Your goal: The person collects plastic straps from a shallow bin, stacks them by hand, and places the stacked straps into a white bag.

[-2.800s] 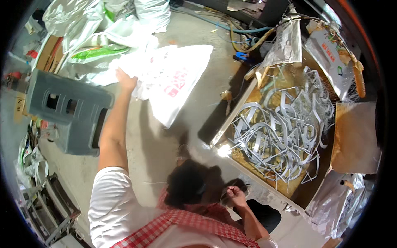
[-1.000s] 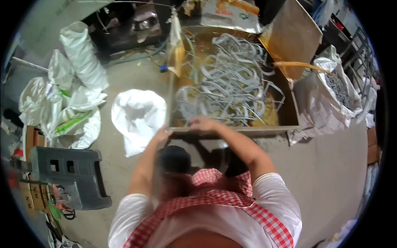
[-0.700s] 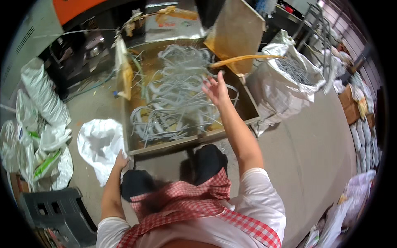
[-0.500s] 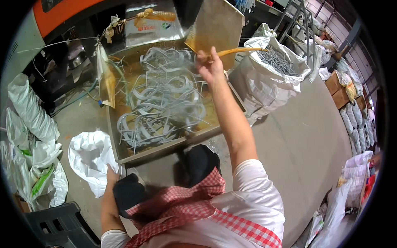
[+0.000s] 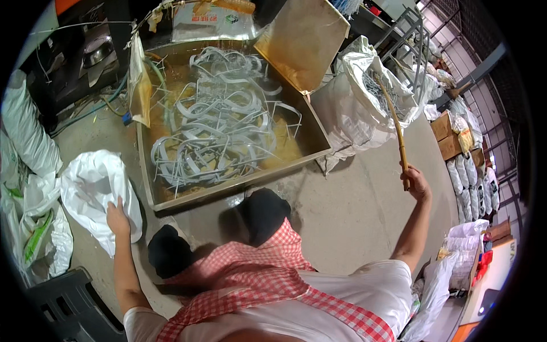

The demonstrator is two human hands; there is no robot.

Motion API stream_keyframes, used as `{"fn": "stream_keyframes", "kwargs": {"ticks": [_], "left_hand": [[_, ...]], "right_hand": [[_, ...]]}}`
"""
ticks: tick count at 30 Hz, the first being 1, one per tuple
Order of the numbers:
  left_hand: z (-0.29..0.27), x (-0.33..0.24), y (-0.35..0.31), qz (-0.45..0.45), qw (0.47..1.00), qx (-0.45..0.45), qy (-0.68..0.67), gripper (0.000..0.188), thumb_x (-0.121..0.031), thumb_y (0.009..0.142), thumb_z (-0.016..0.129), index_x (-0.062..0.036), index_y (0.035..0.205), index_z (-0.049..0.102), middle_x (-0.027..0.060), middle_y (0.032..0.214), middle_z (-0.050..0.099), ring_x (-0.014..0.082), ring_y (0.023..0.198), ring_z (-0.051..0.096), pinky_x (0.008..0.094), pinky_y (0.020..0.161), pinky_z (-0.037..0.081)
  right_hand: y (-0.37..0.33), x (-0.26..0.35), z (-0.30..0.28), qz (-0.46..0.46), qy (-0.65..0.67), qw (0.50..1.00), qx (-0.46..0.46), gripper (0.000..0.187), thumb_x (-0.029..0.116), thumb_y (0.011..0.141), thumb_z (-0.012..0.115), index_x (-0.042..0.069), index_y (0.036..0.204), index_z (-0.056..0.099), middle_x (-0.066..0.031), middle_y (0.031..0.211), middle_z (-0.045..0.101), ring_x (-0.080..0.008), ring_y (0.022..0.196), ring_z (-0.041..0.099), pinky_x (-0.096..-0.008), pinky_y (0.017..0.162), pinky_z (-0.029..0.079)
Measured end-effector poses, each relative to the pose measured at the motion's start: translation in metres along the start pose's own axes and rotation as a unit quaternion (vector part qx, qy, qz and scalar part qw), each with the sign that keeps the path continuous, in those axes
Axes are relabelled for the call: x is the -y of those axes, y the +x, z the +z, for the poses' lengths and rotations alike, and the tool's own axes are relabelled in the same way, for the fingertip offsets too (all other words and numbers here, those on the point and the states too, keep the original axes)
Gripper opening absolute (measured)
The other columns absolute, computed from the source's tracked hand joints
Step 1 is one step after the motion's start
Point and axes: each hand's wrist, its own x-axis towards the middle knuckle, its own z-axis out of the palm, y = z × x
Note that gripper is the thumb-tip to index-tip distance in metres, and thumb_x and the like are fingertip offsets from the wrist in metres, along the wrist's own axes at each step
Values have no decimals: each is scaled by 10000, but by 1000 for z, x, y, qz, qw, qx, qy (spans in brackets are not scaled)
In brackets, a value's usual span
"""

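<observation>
My right hand (image 5: 417, 183), out to the right over the floor, is closed round the thick end of a thin bamboo stick (image 5: 397, 126). The stick's far tip reaches up to the mouth of a big white woven sack (image 5: 356, 114) holding grey plastic pieces. At the left, my left hand (image 5: 118, 219) grips the near rim of an open white bag (image 5: 94, 176), a finger reaching over its inner side. Between the two bags lies a shallow metal tray (image 5: 239, 190) of brownish water. Pale grey plastic strips (image 5: 222, 131), curled and tangled, fill much of it.
A stained board (image 5: 305, 43) leans at the tray's back right corner. Full white sacks (image 5: 34, 131) and a dark plastic stool (image 5: 71, 302) stand at the left. A metal ladder (image 5: 407, 45) rises behind the woven sack. Cartons (image 5: 447, 137) and stacked bags line the far right.
My right hand has swung from above the tray out to the right and nearer me, bringing the stick along. My left hand stays at the white bag's rim. The view has shifted somewhat.
</observation>
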Motion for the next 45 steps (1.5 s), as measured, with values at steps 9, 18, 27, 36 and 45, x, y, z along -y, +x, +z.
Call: {"fn": "stream_keyframes", "kwargs": {"ticks": [9,18,27,36,45], "left_hand": [[65,-48,-32,35,917,393,-56,435,-118,773,526,-121,1200,449,153,970,552,320,894,560,423,755,457],[74,-60,-33,-45,893,422,-151,489,-163,692,609,-91,1152,463,176,1022,558,347,967,543,456,812,439],[53,-34,-18,-56,939,261,-219,503,-180,761,556,3,1218,448,207,1161,519,351,1114,452,399,972,343],[-10,-155,98,-13,899,269,-346,376,-184,746,531,-43,1093,560,195,1089,565,346,1021,524,386,873,422],[143,-164,82,-227,895,338,-181,221,-184,771,516,-34,837,664,181,847,630,351,815,612,404,700,489]], "right_hand": [[-19,144,-15,-209,-729,583,-291,440,19,682,485,111,1096,601,-172,851,624,-324,838,599,-403,703,463],[-61,106,-55,4,-518,807,-284,529,-3,640,516,128,1147,593,-21,582,518,-96,379,455,-256,333,358],[3,3,14,-225,-799,398,-392,681,213,739,663,96,1329,342,-191,1202,500,-334,1088,482,-397,901,395],[184,-110,308,-251,-477,820,193,215,166,836,473,79,986,599,-115,806,637,-203,701,604,-322,609,450],[185,-255,548,-361,-524,611,471,247,194,846,431,88,958,623,-163,934,607,-312,933,560,-409,811,443]]}}
